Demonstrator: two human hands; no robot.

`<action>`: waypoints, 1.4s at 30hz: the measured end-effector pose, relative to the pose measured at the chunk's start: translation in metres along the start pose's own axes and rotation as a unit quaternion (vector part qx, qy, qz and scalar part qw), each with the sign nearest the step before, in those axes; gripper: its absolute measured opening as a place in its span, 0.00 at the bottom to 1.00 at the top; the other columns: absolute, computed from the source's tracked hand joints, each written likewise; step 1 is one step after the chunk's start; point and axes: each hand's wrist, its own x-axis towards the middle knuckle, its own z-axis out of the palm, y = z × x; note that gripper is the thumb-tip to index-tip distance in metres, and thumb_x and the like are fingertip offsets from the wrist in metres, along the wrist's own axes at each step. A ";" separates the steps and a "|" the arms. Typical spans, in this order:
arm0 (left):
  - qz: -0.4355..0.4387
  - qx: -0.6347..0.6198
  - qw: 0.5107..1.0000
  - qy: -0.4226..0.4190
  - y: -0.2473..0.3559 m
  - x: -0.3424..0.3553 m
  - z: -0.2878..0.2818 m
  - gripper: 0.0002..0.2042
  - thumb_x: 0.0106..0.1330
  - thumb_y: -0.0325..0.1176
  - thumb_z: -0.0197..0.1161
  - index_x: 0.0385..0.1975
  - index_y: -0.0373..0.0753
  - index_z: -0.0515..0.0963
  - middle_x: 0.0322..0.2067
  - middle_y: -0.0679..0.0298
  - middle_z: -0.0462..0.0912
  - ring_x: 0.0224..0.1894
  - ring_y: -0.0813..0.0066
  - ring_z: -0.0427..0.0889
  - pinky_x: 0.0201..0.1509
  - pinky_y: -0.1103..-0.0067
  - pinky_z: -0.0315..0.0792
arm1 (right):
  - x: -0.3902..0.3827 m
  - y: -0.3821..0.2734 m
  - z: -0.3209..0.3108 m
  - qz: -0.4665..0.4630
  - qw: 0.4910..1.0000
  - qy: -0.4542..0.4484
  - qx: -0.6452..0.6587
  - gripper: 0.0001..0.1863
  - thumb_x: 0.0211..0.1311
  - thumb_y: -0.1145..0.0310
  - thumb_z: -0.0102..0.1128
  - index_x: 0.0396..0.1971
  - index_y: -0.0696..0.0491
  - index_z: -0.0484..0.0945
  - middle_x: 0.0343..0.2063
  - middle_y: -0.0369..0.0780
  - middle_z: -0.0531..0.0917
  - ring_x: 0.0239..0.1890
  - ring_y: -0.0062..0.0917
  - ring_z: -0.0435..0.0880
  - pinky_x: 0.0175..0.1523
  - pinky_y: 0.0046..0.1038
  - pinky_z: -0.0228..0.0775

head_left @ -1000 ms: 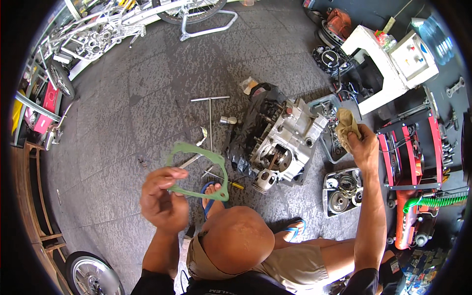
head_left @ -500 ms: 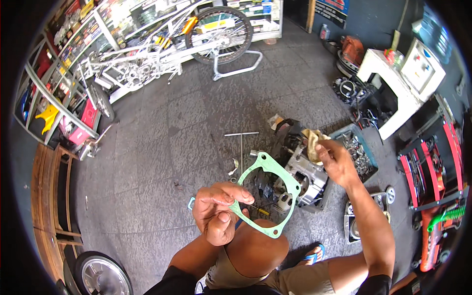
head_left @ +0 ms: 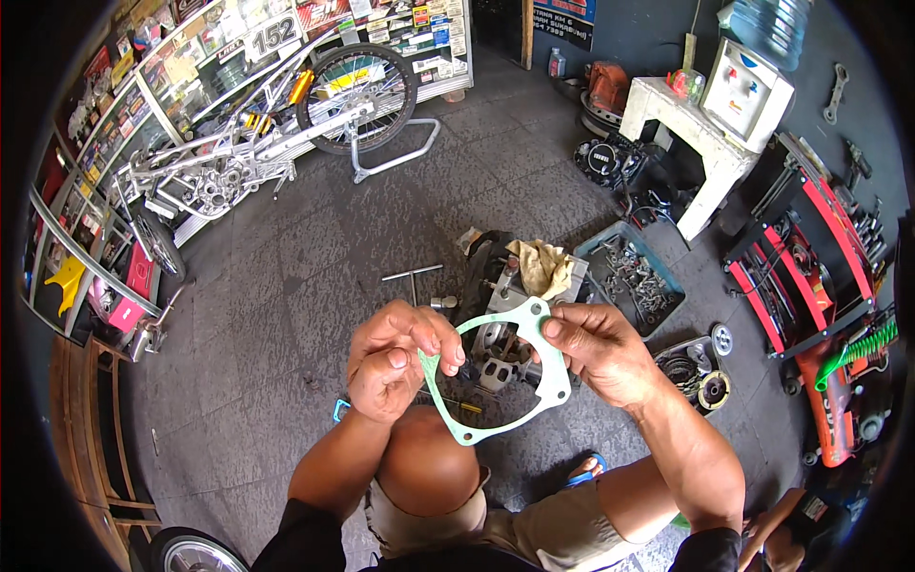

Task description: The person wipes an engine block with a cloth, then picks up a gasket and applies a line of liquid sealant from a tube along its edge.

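Gasket (head_left: 552, 372): my left hand (head_left: 393, 362) and right hand (head_left: 607, 355) pinch it over dark floor (head_left: 286, 315); wheel (head_left: 413, 100) at eleven; engine (head_left: 498, 372) partly hidden.

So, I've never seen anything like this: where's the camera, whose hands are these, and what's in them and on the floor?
There is no machine here, just a person's two bare hands. The wide camera sits on the person's head and looks down, which is why straight edges bend near the rim. The right hand pinches a flat green gasket between thumb and fingers. The left hand has its fingers at the other side; how firmly they hold it, I can't tell. Below is a silver engine with a crumpled cloth on it. On the dark floor lie a T-shaped wrench to its left and a tray of small metal parts to its right.
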 end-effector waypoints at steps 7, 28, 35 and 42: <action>0.011 0.373 0.921 0.111 0.024 -0.004 0.047 0.17 0.66 0.36 0.56 0.49 0.30 0.72 0.49 0.51 0.77 0.42 0.69 0.78 0.47 0.75 0.72 | -0.054 0.007 0.005 0.036 0.991 0.105 0.077 0.08 0.63 0.71 0.63 0.35 0.61 0.79 0.27 0.40 0.83 0.26 0.20 0.83 0.32 0.20 0.78; -0.526 0.091 0.817 0.219 -0.074 -0.174 0.081 0.11 0.70 0.38 0.59 0.31 0.37 0.77 0.21 0.71 0.76 0.20 0.89 0.69 0.22 0.86 0.62 | -0.141 0.176 0.088 -0.003 0.857 0.451 0.250 0.24 0.70 0.47 0.49 0.40 0.57 0.74 0.27 0.38 0.77 0.25 0.20 0.73 0.33 0.21 0.67; -0.578 0.163 0.795 0.082 -0.069 -0.160 0.078 0.10 0.68 0.35 0.61 0.27 0.35 0.78 0.16 0.71 0.76 0.19 0.89 0.71 0.21 0.85 0.64 | -0.138 0.188 0.088 0.006 0.892 0.390 0.228 0.15 0.67 0.61 0.59 0.32 0.60 0.79 0.29 0.39 0.82 0.23 0.20 0.76 0.28 0.20 0.69; -0.561 0.135 0.808 0.116 -0.061 -0.153 0.067 0.09 0.68 0.34 0.62 0.30 0.34 0.78 0.17 0.71 0.76 0.19 0.89 0.71 0.21 0.86 0.63 | -0.143 0.176 0.073 0.066 0.909 0.405 0.066 0.24 0.68 0.53 0.56 0.25 0.60 0.81 0.23 0.36 0.82 0.21 0.12 0.71 0.26 0.17 0.61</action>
